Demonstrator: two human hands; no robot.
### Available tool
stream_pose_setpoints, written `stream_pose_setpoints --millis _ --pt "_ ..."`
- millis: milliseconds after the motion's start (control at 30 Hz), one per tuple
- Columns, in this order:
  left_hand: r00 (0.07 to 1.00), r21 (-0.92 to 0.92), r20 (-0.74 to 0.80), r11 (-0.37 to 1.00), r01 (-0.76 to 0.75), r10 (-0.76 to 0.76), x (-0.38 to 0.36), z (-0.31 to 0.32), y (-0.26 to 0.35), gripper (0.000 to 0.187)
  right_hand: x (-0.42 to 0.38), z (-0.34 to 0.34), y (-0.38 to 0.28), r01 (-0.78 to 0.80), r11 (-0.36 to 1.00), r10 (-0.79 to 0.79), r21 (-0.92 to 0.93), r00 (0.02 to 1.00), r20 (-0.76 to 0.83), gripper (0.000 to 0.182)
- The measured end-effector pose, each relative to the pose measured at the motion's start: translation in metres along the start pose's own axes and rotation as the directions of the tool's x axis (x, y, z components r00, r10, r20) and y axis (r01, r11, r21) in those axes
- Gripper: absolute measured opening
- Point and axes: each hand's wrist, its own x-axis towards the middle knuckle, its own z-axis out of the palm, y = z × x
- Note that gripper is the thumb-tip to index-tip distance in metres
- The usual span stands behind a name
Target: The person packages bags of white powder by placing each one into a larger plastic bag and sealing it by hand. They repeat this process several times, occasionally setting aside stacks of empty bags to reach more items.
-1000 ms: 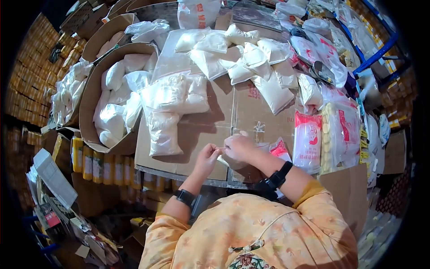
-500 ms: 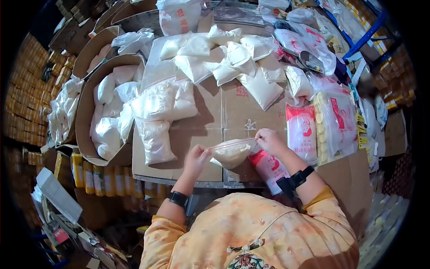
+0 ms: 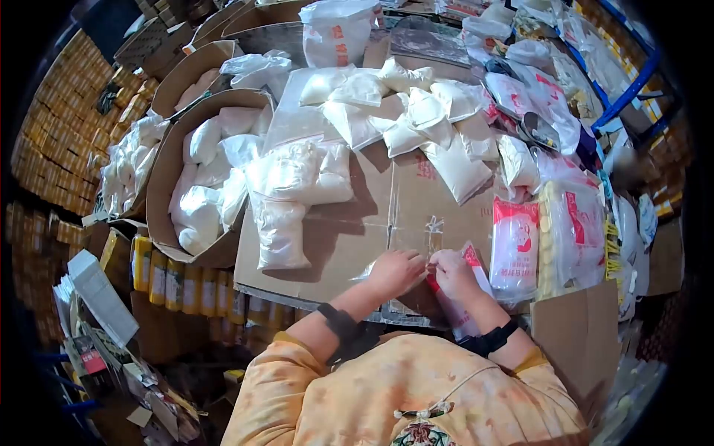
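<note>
My left hand (image 3: 397, 272) and my right hand (image 3: 452, 273) are close together near the cardboard's front edge, fingers closed at the top of a zip-lock bag of pale powder. Most of that bag is hidden behind my left hand and forearm; a clear plastic corner (image 3: 364, 273) shows at the left. Beneath my right hand lies a red-and-white printed packet (image 3: 460, 316). Farther back, several small bags of white powder (image 3: 455, 169) lie in a loose pile. Larger filled zip-lock bags (image 3: 282, 234) are at the left of the cardboard.
An open carton (image 3: 158, 186) of white bags stands at the left. Pink-printed packs (image 3: 515, 249) lie to the right, beside a stack of clear bags (image 3: 579, 223). A metal scoop (image 3: 539, 131) rests at the back right. A cardboard flap (image 3: 576, 327) sticks out at the front right.
My left hand has slid right along the bag's top until it is beside my right hand. The powder bag, plainly seen before, is now mostly covered. The whole view has shifted slightly.
</note>
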Motion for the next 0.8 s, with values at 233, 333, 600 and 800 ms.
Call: stream_pose_setpoints --millis 233,333,600,800 --pt "0.998 0.052 -0.005 0.997 -0.060 0.060 -0.016 -0.006 -0.012 0.008 0.005 0.017 -0.006 0.117 0.990 -0.117 -0.083 0.993 0.011 0.012" --pt "0.995 0.100 0.053 0.991 -0.084 0.079 -0.039 -0.020 -0.027 0.011 0.003 0.017 -0.008 0.069 0.997 -0.069 -0.016 0.998 0.006 0.006" --pt "0.986 0.202 0.103 0.973 0.108 -0.131 -0.103 -0.041 -0.062 0.013 0.003 0.017 0.004 -0.116 0.982 0.104 0.151 0.991 0.088 0.008" --pt "0.929 0.062 0.164 0.944 0.325 -0.331 -0.130 -0.040 -0.085 0.009 0.001 0.022 0.045 -0.428 0.724 0.345 0.540 0.904 0.254 0.021"
